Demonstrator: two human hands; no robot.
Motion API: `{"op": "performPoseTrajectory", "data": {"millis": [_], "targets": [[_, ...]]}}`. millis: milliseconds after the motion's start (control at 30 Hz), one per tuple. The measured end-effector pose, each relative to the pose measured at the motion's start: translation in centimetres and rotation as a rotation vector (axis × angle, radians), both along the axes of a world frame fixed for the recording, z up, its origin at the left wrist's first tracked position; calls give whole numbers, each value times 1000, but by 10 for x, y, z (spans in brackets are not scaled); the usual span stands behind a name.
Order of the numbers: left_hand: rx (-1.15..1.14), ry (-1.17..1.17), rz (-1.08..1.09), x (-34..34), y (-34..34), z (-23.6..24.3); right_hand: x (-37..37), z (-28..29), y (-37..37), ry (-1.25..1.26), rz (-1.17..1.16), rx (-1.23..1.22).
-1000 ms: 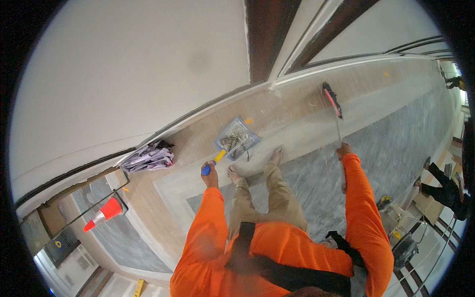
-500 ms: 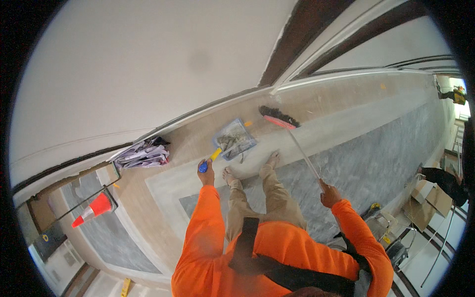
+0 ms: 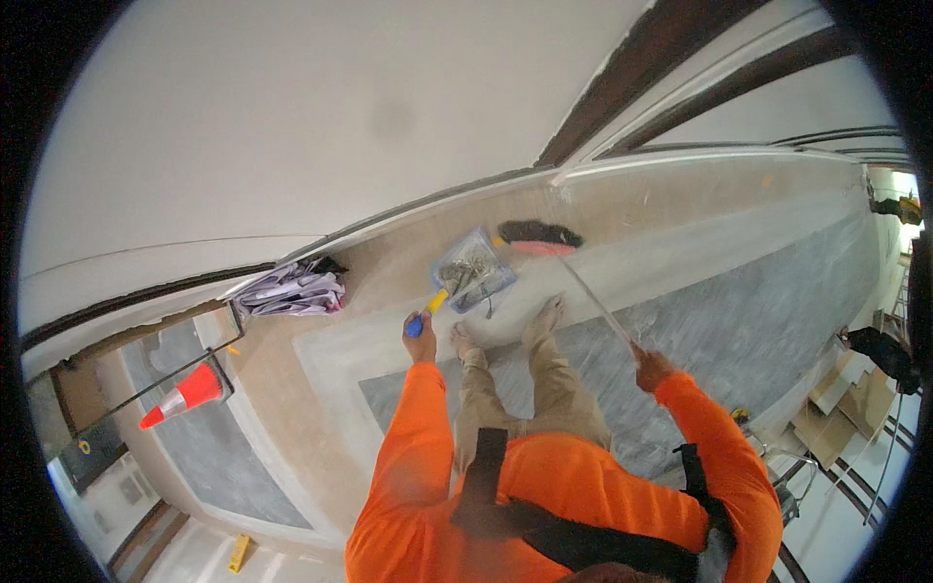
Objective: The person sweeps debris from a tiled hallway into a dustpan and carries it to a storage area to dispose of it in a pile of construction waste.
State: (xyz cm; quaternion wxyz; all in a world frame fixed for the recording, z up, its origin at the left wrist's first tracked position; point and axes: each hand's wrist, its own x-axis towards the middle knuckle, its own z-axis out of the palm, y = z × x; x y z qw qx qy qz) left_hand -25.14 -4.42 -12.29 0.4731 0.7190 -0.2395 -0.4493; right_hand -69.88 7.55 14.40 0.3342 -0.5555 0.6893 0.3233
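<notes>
Broom (image 3: 540, 238) slants from right hand (image 3: 655, 370); left hand (image 3: 420, 339) grips dustpan (image 3: 501, 281) (debris (image 3: 470, 273) inside).

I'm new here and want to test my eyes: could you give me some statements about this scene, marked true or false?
1. The left hand grips the dustpan by its handle. True.
2. The right hand holds a hammer. False: it holds the broom pole.
3. The dustpan is empty. False: grey debris lies in it.
4. The broom head has black bristles. True.
5. The traffic cone is green. False: the traffic cone is red-orange with a pale band.
</notes>
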Motion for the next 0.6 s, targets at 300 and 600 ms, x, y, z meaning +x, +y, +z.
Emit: {"op": "performPoseTrajectory", "data": {"millis": [300,600], "targets": [[-85,-7,-85,23,-9,14,-13,-29,11,23,-435,-161],[-116,-78,-96,19,-36,-11,75,-31,18,-122,-180,73]]}}
